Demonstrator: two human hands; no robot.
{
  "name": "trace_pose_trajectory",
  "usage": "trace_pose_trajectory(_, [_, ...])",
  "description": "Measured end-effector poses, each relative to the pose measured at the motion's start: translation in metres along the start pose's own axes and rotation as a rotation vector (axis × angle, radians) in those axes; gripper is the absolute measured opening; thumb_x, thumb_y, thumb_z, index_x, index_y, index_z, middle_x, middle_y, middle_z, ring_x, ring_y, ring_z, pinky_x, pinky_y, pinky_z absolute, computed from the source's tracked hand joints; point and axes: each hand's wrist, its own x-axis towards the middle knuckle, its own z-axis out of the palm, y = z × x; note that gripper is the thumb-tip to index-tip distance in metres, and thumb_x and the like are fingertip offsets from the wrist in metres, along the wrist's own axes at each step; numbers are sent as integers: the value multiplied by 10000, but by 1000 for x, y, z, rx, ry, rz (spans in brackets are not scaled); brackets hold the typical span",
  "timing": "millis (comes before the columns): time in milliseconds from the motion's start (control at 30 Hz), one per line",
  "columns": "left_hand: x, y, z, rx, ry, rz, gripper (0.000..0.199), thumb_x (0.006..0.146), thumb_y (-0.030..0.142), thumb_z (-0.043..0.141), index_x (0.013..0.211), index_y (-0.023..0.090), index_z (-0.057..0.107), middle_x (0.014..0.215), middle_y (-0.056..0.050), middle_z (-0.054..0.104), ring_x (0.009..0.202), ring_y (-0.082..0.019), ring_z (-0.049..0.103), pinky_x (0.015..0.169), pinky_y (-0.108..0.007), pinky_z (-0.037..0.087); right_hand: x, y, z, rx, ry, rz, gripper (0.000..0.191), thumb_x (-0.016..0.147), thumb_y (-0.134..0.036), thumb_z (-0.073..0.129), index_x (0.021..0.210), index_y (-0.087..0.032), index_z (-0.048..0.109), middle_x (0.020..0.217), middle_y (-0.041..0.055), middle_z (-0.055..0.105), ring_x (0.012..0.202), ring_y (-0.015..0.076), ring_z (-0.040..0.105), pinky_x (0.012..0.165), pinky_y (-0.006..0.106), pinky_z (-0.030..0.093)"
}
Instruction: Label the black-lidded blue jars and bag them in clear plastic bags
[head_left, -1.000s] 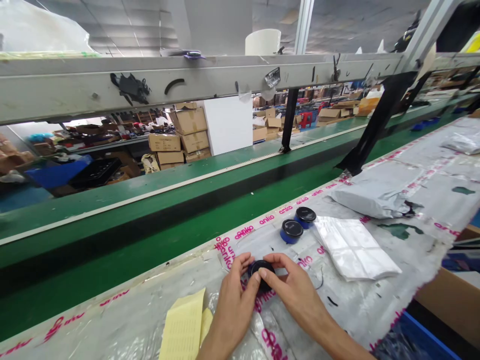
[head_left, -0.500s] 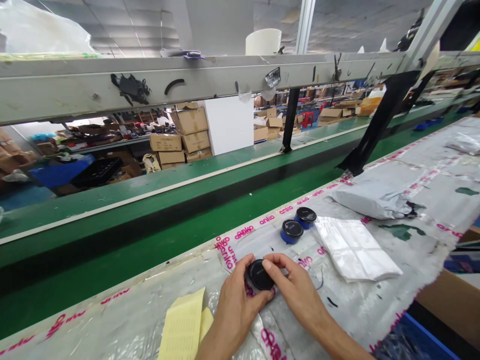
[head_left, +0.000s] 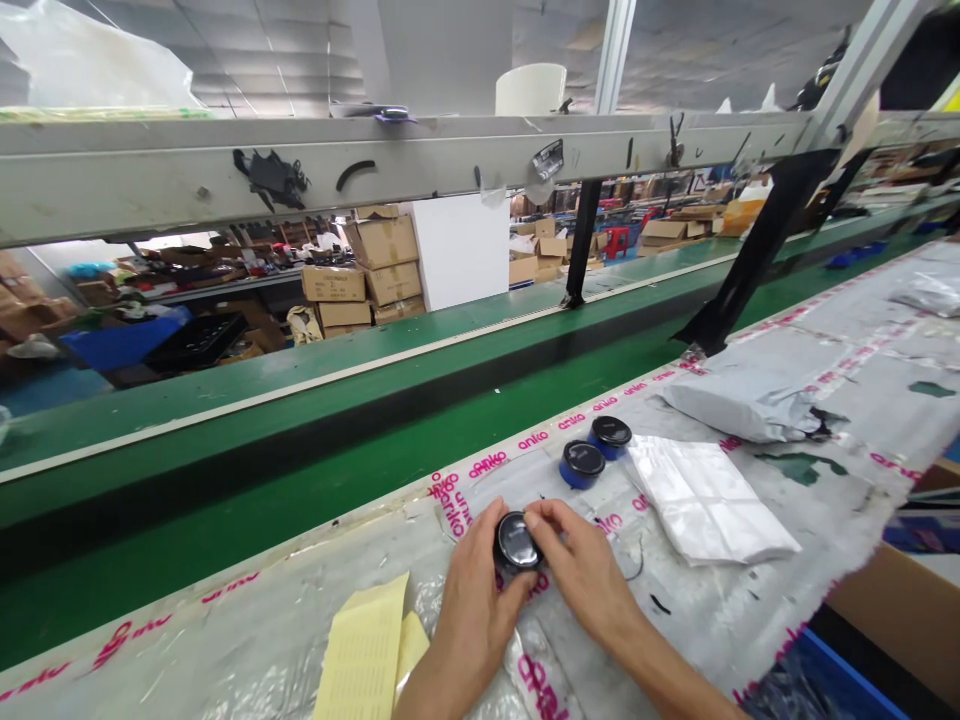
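Round black jar [head_left: 516, 542] was clasped at lower centre, left hand [head_left: 474, 622] half-closed around one side, right hand [head_left: 577, 572] pinching the other.

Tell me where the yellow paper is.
In the head view, the yellow paper lies on the plastic-covered bench near the bottom edge, just left of the left hand holding a black jar.

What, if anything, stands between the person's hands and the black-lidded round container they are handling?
Nothing visible does: the left hand and the right hand both touch the black-lidded round container directly, with no object between them.
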Motion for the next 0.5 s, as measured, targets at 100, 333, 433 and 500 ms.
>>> trace_pose_trajectory(100, [0,-1,0,-21,-4,0,706,907,312,608,1537,237,300,1590,-113,361,1461,-297,339,1199,-519,286,-1,8,-5,67,76,12,412,968,-525,445,1130,-223,674,1158,90,732,1037,273,680,859,397,531])
trace_pose_trajectory(333, [2,5,-2,-107,45,-62,754,867,289,659,1523,244,291,1444,-123,523,1332,-297,499,1119,-479,387,-11,22,-12,-38,58,-56,403,949,-487,496,1219,-222,638,1123,88,724,896,242,697,773,372,552])
trace_pose_trajectory(433, [0,3,-2,-107,10,-35,732,911,312,609,1543,247,244,1458,-121,517,1344,-288,491,1122,-467,383,-14,25,-10,-78,48,-88,404,956,-467,484,1240,-218,627,1090,91,720,831,229,696,729,361,562])
trace_pose_trajectory(500, [0,0,-2,-99,-12,-9,707,941,318,567,1553,257,218,1495,-112,488,1374,-278,465,1145,-459,362,-15,27,-8,-107,52,-132,397,958,-447,483,1249,-217,626,1142,105,712,909,245,699,769,372,570])
